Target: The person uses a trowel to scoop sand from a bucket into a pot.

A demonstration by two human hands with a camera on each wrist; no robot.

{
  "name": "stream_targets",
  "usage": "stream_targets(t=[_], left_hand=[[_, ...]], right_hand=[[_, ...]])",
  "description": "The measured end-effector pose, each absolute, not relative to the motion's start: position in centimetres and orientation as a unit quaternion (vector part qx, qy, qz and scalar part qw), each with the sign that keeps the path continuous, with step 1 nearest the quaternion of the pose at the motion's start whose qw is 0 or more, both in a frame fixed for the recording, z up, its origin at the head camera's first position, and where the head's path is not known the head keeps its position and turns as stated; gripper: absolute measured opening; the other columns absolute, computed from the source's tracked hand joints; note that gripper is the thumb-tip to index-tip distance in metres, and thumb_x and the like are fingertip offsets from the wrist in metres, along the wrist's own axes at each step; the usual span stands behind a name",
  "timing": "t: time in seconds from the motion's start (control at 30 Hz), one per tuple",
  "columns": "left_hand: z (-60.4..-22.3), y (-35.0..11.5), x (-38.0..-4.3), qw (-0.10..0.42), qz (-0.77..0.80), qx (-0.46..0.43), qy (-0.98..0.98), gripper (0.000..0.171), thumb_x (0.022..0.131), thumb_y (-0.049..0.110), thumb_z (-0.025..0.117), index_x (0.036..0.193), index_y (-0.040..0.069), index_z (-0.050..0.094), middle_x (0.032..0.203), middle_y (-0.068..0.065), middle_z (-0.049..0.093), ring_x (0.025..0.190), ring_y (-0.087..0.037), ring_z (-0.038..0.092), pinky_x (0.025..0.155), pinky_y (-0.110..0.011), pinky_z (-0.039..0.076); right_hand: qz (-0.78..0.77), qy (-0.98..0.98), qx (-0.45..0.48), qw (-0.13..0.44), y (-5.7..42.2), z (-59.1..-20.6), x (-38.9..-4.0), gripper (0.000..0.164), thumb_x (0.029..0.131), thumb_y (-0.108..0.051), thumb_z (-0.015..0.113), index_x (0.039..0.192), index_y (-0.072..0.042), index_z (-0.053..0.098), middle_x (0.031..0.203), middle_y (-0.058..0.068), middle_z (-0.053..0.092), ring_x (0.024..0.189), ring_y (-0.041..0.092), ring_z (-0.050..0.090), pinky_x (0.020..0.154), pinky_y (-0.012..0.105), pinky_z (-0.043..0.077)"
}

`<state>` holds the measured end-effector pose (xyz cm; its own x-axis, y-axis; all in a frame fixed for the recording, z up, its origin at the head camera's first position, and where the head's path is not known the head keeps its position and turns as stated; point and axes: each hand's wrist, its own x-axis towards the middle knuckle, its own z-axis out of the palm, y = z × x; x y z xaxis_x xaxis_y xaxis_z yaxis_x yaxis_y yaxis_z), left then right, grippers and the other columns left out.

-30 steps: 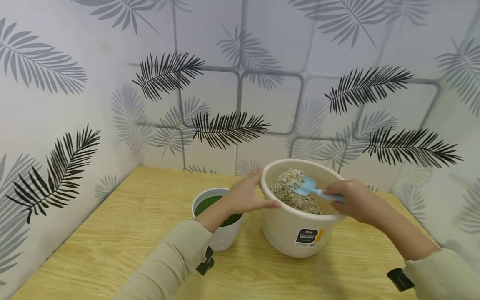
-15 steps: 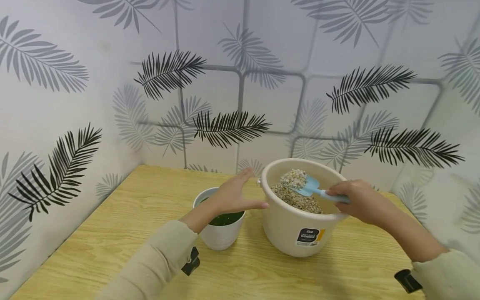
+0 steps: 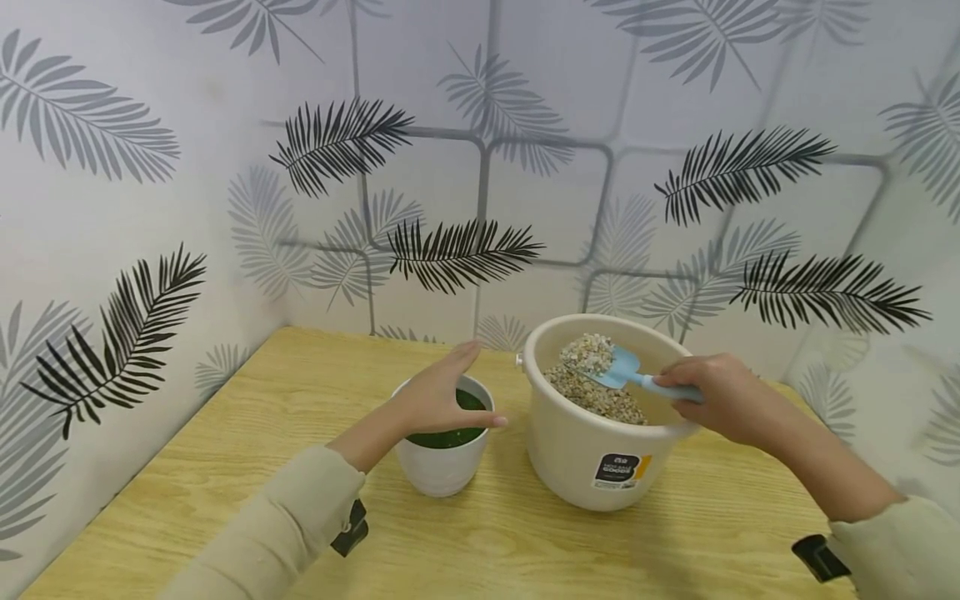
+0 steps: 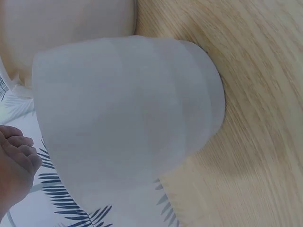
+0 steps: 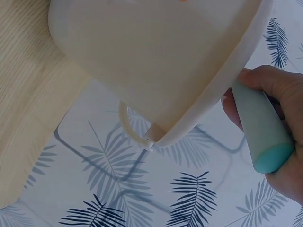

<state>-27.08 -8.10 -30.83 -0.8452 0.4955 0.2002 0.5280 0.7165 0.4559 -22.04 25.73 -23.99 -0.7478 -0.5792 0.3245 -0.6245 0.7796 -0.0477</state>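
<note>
Holding the light-blue scoop [image 3: 622, 369] by its handle: right hand [image 3: 726, 402], at the rim of the cream bucket [image 3: 577, 462] | Scoop: blade inside bucket, heaped with pale grains [image 3: 588, 354], more grains below | Left hand [image 3: 431, 400]: thumb spread wide from fingers, near the white pot [image 3: 441, 471] with green contents [image 3: 450, 438] | Pot and bucket: upright, apart, on the table [image 3: 517, 550]

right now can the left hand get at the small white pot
Probably yes: the left hand holds nothing and is close by the white pot, with nothing visible in the way; the cream bucket stands apart, to the pot's right.
</note>
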Motion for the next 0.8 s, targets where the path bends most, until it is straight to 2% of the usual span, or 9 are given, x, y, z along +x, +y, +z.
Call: stream_targets(t=[0.23, 0.47, 0.8], left_hand=[[-31.4, -9.7, -26.7, 0.04, -0.242, -0.288, -0.926, 0.109, 0.072, 0.061, 0.068, 0.148, 0.002, 0.018, 0.155, -0.014, 0.018, 0.143, -0.03, 0.018, 0.113, -0.05, 0.025], [-31.9, -10.9, -26.5, 0.041, -0.254, -0.278, -0.926, 0.104, 0.073, 0.05, 0.073, 0.145, -0.003, 0.022, 0.153, -0.017, 0.021, 0.142, -0.033, 0.02, 0.113, -0.049, 0.026], [-32.6, -12.4, -26.4, 0.047, -0.252, -0.263, -0.93, 0.103, 0.073, 0.048, 0.074, 0.144, -0.006, 0.023, 0.152, -0.02, 0.022, 0.141, -0.035, 0.021, 0.112, -0.051, 0.027]], right_hand=[[0.075, -0.933, 0.32, 0.144, 25.4, -23.9, -22.0, 0.027, 0.073, 0.006, 0.071, 0.1, 0.004, 0.071, 0.098, 0.017, 0.07, 0.088, 0.034, 0.066, 0.062, 0.033, 0.056], [0.078, -0.935, 0.318, 0.139, 25.3, -24.0, -21.9, 0.026, 0.073, 0.005, 0.071, 0.1, 0.004, 0.071, 0.099, 0.018, 0.069, 0.089, 0.034, 0.066, 0.064, 0.035, 0.056], [0.076, -0.931, 0.326, 0.147, 25.2, -23.8, -21.7, 0.026, 0.073, 0.005, 0.071, 0.099, 0.004, 0.071, 0.098, 0.018, 0.069, 0.088, 0.033, 0.066, 0.062, 0.033, 0.055]])
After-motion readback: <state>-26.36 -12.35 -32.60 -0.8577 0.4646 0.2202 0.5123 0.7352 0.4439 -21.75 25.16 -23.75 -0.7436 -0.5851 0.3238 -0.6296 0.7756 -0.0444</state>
